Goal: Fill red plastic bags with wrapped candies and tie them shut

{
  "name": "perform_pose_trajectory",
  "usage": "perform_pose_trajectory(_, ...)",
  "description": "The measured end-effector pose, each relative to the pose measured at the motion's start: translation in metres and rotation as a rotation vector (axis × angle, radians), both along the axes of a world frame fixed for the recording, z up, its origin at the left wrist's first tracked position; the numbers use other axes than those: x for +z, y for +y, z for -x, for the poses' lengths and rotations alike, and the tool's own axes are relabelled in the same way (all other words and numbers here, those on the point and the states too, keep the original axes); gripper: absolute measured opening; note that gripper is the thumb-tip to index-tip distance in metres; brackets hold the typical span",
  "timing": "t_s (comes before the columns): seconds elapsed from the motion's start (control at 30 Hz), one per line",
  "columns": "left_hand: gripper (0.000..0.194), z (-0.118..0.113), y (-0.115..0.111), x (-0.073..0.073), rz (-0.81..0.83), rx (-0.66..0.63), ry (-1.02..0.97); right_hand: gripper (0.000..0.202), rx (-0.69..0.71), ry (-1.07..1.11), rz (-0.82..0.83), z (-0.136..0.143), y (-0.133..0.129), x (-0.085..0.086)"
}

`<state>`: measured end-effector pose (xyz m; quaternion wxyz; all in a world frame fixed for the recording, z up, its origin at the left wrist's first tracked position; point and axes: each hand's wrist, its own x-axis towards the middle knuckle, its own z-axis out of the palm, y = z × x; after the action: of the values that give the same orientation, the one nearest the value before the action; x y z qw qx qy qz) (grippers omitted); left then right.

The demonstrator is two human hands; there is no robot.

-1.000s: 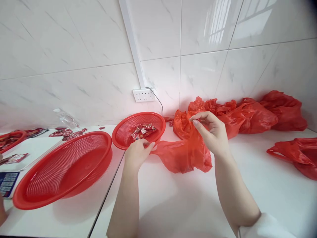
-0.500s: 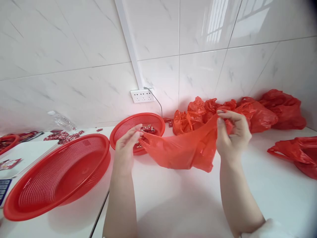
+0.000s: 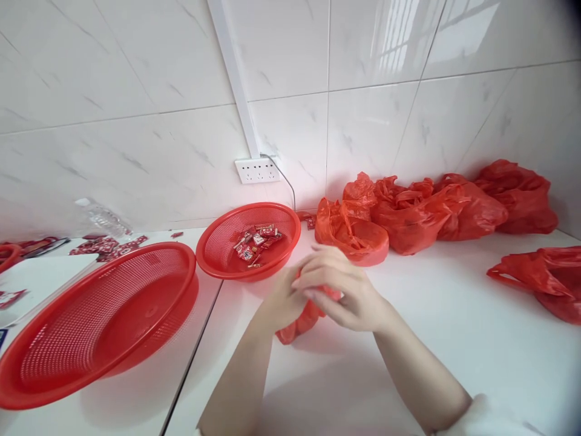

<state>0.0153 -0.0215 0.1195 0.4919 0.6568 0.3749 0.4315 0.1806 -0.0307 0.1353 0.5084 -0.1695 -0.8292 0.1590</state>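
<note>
A crumpled red plastic bag [image 3: 299,324] is bunched between my two hands, above the white table. My left hand [image 3: 282,300] is closed round it, with part of its fingers hidden behind the other hand. Over the top lies my right hand [image 3: 342,284], its fingers curled across the left one and against the bag. Just behind my hands stands a small red basket [image 3: 218,242] holding several small wrapped packets [image 3: 258,242]. Filled red bags [image 3: 408,224] line the wall at the back right.
A large red basket [image 3: 136,303] stands at the left. Behind it are red packets [image 3: 109,247], a clear bottle [image 3: 109,219] and a white tray [image 3: 49,278]. Another red bag [image 3: 549,278] lies at the right edge. A socket strip [image 3: 257,171] is on the wall.
My hands have come together from far apart. The red bag, stretched out between them before, is now gathered into a small bundle. The view has shifted slightly.
</note>
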Motion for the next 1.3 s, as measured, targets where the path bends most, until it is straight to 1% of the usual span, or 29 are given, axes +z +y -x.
perform_pose_trajectory(0.07,0.028,-0.001,0.005,0.000,0.054,0.014,0.005,0.030,-0.126,0.067,0.068,-0.001,0.006,-0.003)
perform_pose_trajectory(0.1,0.031,0.000,0.007,0.001,0.104,0.026,-0.004,0.034,-0.164,0.077,0.114,-0.002,0.010,-0.005)
perform_pose_trajectory(0.13,0.032,0.000,0.008,0.003,0.151,0.043,-0.014,0.038,-0.169,0.061,0.163,-0.004,0.014,-0.007)
perform_pose_trajectory(0.2,0.036,0.001,0.010,0.005,0.203,0.037,-0.017,0.041,-0.122,0.009,0.240,-0.005,0.021,-0.011)
perform_pose_trajectory(0.27,0.040,0.002,0.010,0.006,0.205,-0.009,-0.004,0.038,-0.107,-0.001,0.277,-0.006,0.026,-0.015)
perform_pose_trajectory(0.3,0.040,0.003,0.011,0.006,0.204,-0.024,-0.005,0.034,-0.130,0.022,0.285,-0.006,0.029,-0.017)
perform_pose_trajectory(0.37,0.038,0.005,0.013,0.005,0.221,-0.010,-0.046,0.026,-0.210,0.115,0.314,-0.009,0.034,-0.020)
perform_pose_trajectory(0.43,0.037,0.010,0.017,0.004,0.274,0.024,-0.140,0.019,-0.282,0.224,0.378,-0.015,0.041,-0.022)
perform_pose_trajectory(0.47,0.039,0.012,0.020,0.004,0.313,0.018,-0.196,0.016,-0.315,0.270,0.416,-0.019,0.045,-0.023)
perform_pose_trajectory(0.53,0.042,0.018,0.025,0.003,0.397,-0.042,-0.299,0.012,-0.375,0.330,0.486,-0.028,0.051,-0.026)
perform_pose_trajectory(0.6,0.045,0.022,0.030,0.003,0.474,-0.129,-0.363,0.011,-0.384,0.361,0.553,-0.035,0.056,-0.026)
perform_pose_trajectory(0.67,0.047,0.024,0.034,0.003,0.537,-0.199,-0.391,0.013,-0.304,0.420,0.621,-0.037,0.057,-0.025)
perform_pose_trajectory(0.73,0.047,0.025,0.036,0.002,0.602,-0.230,-0.415,0.018,-0.159,0.503,0.696,-0.037,0.054,-0.023)
perform_pose_trajectory(0.83,0.046,0.024,0.037,0.002,0.680,-0.197,-0.463,0.023,0.015,0.570,0.781,-0.035,0.046,-0.018)
perform_pose_trajectory(0.9,0.045,0.022,0.034,0.002,0.691,-0.178,-0.487,0.022,0.088,0.558,0.762,-0.036,0.039,-0.016)
perform_pose_trajectory(0.97,0.043,0.020,0.031,0.004,0.681,-0.186,-0.522,0.018,0.167,0.486,0.696,-0.037,0.033,-0.014)
perform_pose_trajectory(1.03,0.041,0.018,0.028,0.005,0.683,-0.184,-0.571,0.016,0.246,0.342,0.652,-0.038,0.028,-0.012)
perform_pose_trajectory(1.1,0.036,0.017,0.027,0.006,0.723,-0.171,-0.598,0.016,0.278,0.183,0.642,-0.038,0.024,-0.010)
perform_pose_trajectory(1.17,0.031,0.016,0.027,0.007,0.743,-0.152,-0.602,0.015,0.277,0.051,0.626,-0.039,0.022,-0.008)
perform_pose_trajectory(1.23,0.029,0.015,0.028,0.006,0.684,-0.134,-0.559,0.015,0.283,-0.066,0.592,-0.040,0.023,-0.007)
perform_pose_trajectory(1.3,0.032,0.014,0.027,0.006,0.541,-0.110,-0.472,0.019,0.284,-0.106,0.544,-0.040,0.024,-0.007)
